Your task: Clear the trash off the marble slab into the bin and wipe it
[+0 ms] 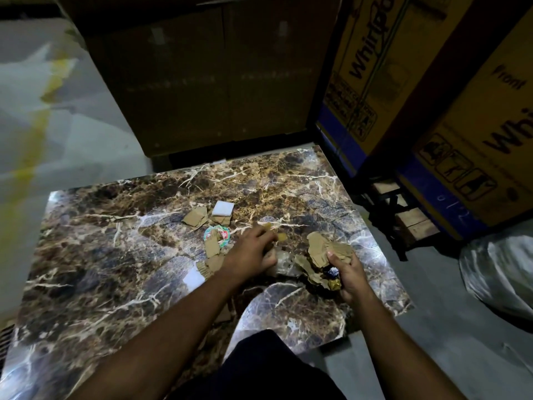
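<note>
A brown marble slab (pixel 121 255) with white veins lay flat, and trash sat near its middle. The right hand (pixel 347 274) held a bunch of crumpled brown paper (pixel 323 249) with its fingers curled round it, along with a small dark and gold wrapper (pixel 333 280). The left hand (pixel 251 252) reached over the slab. It was blurry, so I could not tell if it was open or holding something. Just past it lay torn cardboard bits (pixel 196 216), a white square piece (pixel 222 208) and a round red and green lid (pixel 216 235). Another white piece (pixel 193 280) lay beside the left wrist. Big yellow boxes (pixel 461 111) stood at the right. A pale plastic bag (pixel 496 272) sat on the floor, right of the slab.
</note>
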The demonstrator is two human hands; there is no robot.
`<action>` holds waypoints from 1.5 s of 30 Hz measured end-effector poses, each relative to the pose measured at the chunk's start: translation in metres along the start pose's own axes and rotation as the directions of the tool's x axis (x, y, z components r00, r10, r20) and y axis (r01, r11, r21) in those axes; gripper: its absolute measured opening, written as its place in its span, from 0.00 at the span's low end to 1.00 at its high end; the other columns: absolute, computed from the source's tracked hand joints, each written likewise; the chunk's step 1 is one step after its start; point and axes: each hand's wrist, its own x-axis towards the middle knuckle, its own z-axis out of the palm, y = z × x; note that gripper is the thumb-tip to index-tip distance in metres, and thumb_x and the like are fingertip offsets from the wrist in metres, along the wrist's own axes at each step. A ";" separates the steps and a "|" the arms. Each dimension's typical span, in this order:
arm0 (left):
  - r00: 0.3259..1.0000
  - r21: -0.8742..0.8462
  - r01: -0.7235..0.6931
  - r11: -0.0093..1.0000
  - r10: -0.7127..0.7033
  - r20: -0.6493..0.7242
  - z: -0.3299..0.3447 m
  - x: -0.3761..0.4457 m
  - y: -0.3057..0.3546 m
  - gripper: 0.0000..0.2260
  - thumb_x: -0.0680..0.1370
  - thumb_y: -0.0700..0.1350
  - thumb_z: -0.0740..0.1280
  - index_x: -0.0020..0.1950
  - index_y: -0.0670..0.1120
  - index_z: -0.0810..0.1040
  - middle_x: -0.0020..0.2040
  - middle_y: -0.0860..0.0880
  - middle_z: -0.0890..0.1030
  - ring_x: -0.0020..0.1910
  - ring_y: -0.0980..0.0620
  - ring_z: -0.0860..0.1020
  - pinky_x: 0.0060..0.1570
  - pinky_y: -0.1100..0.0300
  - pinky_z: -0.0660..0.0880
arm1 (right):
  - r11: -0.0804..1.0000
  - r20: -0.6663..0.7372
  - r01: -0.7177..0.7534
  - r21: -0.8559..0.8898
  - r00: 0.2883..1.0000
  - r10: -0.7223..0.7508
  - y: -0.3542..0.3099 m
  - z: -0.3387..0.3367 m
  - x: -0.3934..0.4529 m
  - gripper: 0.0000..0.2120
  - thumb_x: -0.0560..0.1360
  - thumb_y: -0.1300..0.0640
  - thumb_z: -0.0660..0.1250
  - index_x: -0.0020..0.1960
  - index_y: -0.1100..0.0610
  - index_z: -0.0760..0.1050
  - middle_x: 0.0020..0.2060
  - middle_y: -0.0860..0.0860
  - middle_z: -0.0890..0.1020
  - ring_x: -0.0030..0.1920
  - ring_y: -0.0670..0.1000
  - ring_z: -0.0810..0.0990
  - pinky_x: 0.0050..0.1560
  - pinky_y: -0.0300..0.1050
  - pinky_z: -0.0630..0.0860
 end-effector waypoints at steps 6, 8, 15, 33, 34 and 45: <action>0.957 0.243 -0.045 0.969 -0.027 0.288 0.017 0.001 0.030 0.36 0.74 0.65 0.70 0.78 0.59 0.61 0.74 0.47 0.63 0.72 0.41 0.61 0.64 0.44 0.71 | 1.000 -0.012 -0.001 0.014 1.000 0.001 0.000 -0.004 -0.006 0.16 0.77 0.68 0.69 0.64 0.61 0.74 0.53 0.57 0.83 0.47 0.51 0.83 0.38 0.39 0.81; 0.945 0.303 -0.040 0.952 -0.062 0.320 0.020 0.002 0.030 0.44 0.68 0.64 0.77 0.79 0.58 0.59 0.75 0.47 0.63 0.73 0.40 0.60 0.66 0.43 0.69 | 1.000 -0.015 -0.002 0.012 1.000 0.002 0.002 -0.007 -0.005 0.17 0.77 0.67 0.70 0.64 0.60 0.74 0.54 0.56 0.83 0.48 0.51 0.84 0.38 0.38 0.81; 0.961 0.332 0.032 0.943 -0.120 0.248 0.025 -0.004 0.013 0.39 0.71 0.54 0.78 0.77 0.62 0.62 0.80 0.49 0.56 0.77 0.35 0.52 0.70 0.31 0.61 | 1.000 -0.043 -0.014 -0.014 0.999 0.013 0.009 -0.009 -0.003 0.13 0.75 0.66 0.73 0.58 0.58 0.76 0.52 0.56 0.84 0.48 0.52 0.84 0.45 0.45 0.79; 0.901 -0.323 0.297 0.899 -0.376 -0.218 -0.029 -0.072 -0.053 0.32 0.62 0.57 0.74 0.66 0.54 0.78 0.60 0.49 0.73 0.57 0.51 0.75 0.58 0.60 0.73 | 0.989 0.150 -0.064 -0.130 0.985 0.083 0.016 0.056 0.013 0.15 0.74 0.64 0.74 0.59 0.56 0.78 0.53 0.57 0.86 0.51 0.57 0.85 0.48 0.55 0.83; 0.899 -0.294 0.333 0.896 -0.395 -0.188 -0.030 -0.080 -0.059 0.32 0.62 0.58 0.74 0.66 0.53 0.78 0.60 0.48 0.74 0.58 0.49 0.76 0.57 0.60 0.73 | 0.985 0.171 -0.066 -0.159 0.981 0.093 0.021 0.064 0.015 0.16 0.73 0.63 0.76 0.60 0.55 0.78 0.54 0.57 0.86 0.52 0.58 0.85 0.53 0.60 0.82; 0.844 0.140 0.433 0.891 -0.455 0.283 -0.025 -0.094 -0.067 0.56 0.55 0.61 0.84 0.76 0.67 0.57 0.83 0.54 0.45 0.80 0.36 0.42 0.68 0.21 0.55 | 0.877 0.306 0.071 -0.476 0.948 0.090 0.041 0.120 0.016 0.42 0.65 0.49 0.83 0.75 0.52 0.69 0.72 0.51 0.71 0.67 0.57 0.74 0.69 0.61 0.73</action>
